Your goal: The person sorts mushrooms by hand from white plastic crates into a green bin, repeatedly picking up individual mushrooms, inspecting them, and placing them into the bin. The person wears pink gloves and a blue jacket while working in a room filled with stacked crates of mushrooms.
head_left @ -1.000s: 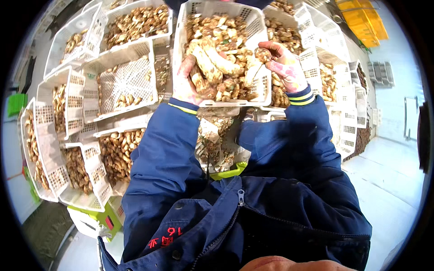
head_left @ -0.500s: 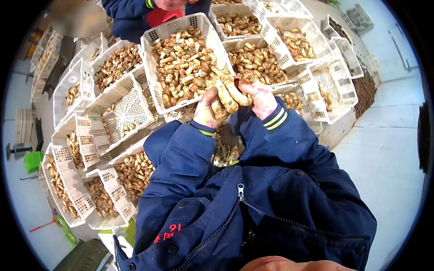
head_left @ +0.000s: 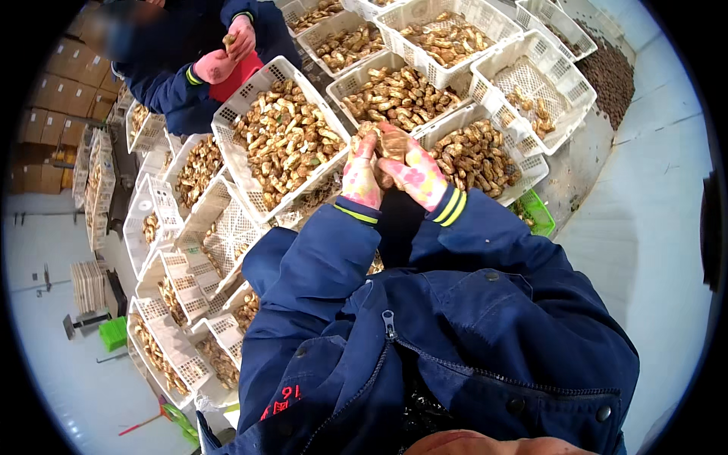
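Note:
Both my hands, in pink-and-yellow patterned gloves, are close together in front of the crates. My left hand point(head_left: 362, 179) is closed around brown-and-cream mushrooms point(head_left: 392, 142), its fingers pointing up. From the other side my right hand point(head_left: 417, 179) grips the same bunch, thumb laid across it. The palms hide part of the bunch, so which mushroom each hand bears is hard to separate. Just left of my hands stands a white slotted crate point(head_left: 221, 121) full of similar mushrooms point(head_left: 288, 144). Another filled white crate point(head_left: 340, 89) is right beyond my fingers.
More white crates surround me; one at the right point(head_left: 580, 102) holds only several mushrooms. A green basket point(head_left: 540, 214) sits beside my right forearm. At the upper left a co-worker's hands point(head_left: 241, 36) hold a small mushroom above a red object point(head_left: 236, 78). Cardboard boxes point(head_left: 70, 95) are stacked farther back.
My view has shifted, so the crates sit differently in it. The mushrooms, earlier fanned out between my hands, are now gathered closer. The co-worker's hands have come more fully into sight.

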`<action>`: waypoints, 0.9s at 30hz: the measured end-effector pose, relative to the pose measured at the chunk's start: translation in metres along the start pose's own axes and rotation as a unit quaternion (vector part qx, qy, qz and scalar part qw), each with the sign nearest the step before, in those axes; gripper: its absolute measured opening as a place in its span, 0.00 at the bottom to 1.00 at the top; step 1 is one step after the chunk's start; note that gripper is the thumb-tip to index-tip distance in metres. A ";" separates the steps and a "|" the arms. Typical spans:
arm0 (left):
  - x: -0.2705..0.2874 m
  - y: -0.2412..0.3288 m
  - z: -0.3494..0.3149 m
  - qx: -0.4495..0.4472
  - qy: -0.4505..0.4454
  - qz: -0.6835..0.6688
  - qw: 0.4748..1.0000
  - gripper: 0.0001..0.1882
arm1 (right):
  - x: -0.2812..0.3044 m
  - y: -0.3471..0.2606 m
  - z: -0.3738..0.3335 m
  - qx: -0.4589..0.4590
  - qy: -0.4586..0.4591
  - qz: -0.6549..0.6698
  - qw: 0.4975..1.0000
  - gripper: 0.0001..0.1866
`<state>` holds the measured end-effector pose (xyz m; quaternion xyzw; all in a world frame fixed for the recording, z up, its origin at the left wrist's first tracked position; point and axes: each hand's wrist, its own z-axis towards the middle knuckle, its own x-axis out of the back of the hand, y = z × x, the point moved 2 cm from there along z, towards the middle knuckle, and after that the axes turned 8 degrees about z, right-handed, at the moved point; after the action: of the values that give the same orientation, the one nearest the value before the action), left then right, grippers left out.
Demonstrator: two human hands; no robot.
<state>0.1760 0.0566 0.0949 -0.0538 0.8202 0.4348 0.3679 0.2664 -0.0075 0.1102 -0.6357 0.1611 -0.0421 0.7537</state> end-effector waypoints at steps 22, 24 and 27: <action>-0.028 0.017 0.004 0.021 -0.081 -0.067 0.994 0.42 | 0.039 -0.021 0.012 -0.029 0.042 0.264 0.963 0.28; -0.012 0.007 0.020 -0.057 -0.005 -0.005 0.998 0.35 | 0.006 -0.022 0.014 0.105 0.018 0.005 0.994 0.33; -0.023 0.023 0.023 -0.026 0.035 0.040 0.998 0.27 | -0.009 -0.016 0.034 0.014 0.004 0.176 0.984 0.35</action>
<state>0.1960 0.0825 0.1170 -0.0453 0.8226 0.4682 0.3194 0.2700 0.0245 0.1318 -0.5869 0.2732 0.0863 0.7573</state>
